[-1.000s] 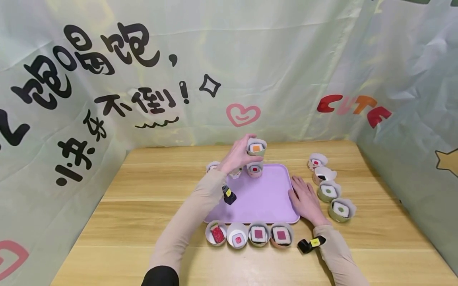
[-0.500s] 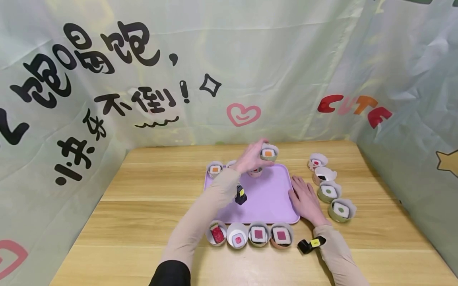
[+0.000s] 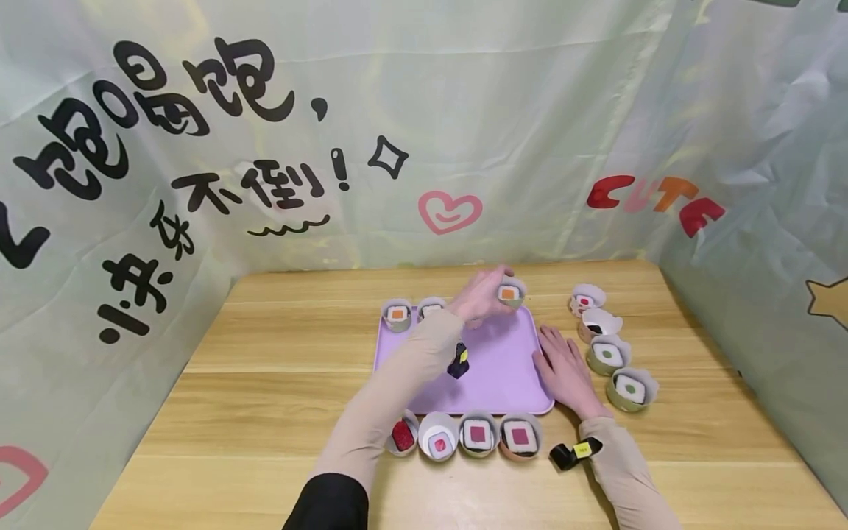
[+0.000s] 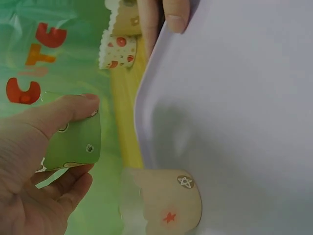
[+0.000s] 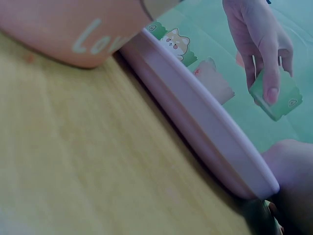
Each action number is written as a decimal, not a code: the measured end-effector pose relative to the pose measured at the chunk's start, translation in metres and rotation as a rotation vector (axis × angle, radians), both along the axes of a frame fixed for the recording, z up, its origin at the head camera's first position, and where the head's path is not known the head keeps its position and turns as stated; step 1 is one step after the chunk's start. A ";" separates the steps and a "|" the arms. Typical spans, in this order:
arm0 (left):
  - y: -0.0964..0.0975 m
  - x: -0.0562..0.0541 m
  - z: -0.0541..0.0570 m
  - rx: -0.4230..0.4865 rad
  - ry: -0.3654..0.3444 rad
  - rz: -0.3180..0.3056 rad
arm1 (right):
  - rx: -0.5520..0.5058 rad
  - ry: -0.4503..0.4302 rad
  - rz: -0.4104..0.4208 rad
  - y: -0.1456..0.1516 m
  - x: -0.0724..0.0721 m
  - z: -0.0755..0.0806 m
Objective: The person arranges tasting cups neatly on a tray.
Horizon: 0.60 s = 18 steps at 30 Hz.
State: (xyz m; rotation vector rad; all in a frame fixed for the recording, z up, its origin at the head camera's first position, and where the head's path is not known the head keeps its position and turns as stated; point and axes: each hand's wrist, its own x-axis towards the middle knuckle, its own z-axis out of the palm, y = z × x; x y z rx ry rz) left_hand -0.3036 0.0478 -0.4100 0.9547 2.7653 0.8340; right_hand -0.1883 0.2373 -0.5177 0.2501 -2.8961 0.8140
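My left hand (image 3: 478,296) grips a green paper cup (image 3: 511,296) over the back right part of the purple tray (image 3: 503,368). A roll of sushi with an orange square centre sits in that cup. In the left wrist view, thumb and fingers clasp the sides of the green cup (image 4: 78,137), and a pale pink cup (image 4: 171,203) stands on the tray close below. My right hand (image 3: 567,368) rests with fairly straight fingers along the tray's right edge. Two more cups, one with an orange-centred roll (image 3: 397,314), stand at the tray's back left.
In front of the tray runs a row of several cups with sushi (image 3: 478,434). More cups (image 3: 608,355) line the table's right side, beyond my right hand. A printed cloth (image 3: 530,132) hangs behind the wooden table (image 3: 265,390).
My left hand has carried the green cup to the right and lower, from above the pink cup toward the tray's back right corner. My right hand has stayed put.
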 end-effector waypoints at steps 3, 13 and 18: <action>0.005 0.000 -0.002 -0.013 -0.014 -0.003 | 0.002 0.003 -0.003 0.000 0.000 0.000; 0.018 -0.001 -0.008 -0.207 0.082 0.004 | 0.001 0.021 -0.003 -0.001 0.001 0.000; 0.020 -0.001 -0.011 -0.246 0.097 0.016 | -0.001 0.019 -0.005 -0.001 0.001 0.000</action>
